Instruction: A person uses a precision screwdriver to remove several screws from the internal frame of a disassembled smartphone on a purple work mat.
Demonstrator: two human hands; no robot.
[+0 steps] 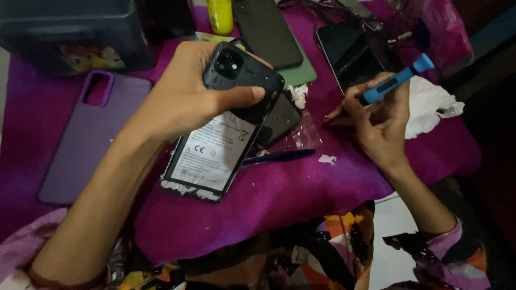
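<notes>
Phone (223, 126), back cover off and battery label showing, is being gripped at its camera end by the left hand (183, 94), thumb across the back, lower edge resting on the magenta cloth (301, 188), likely to steady the open back facing up. The right hand (379, 115) is closing around a blue screwdriver (398, 79), tip down near the cloth, well right of the phone. A purple case (86, 139) is lying left.
</notes>
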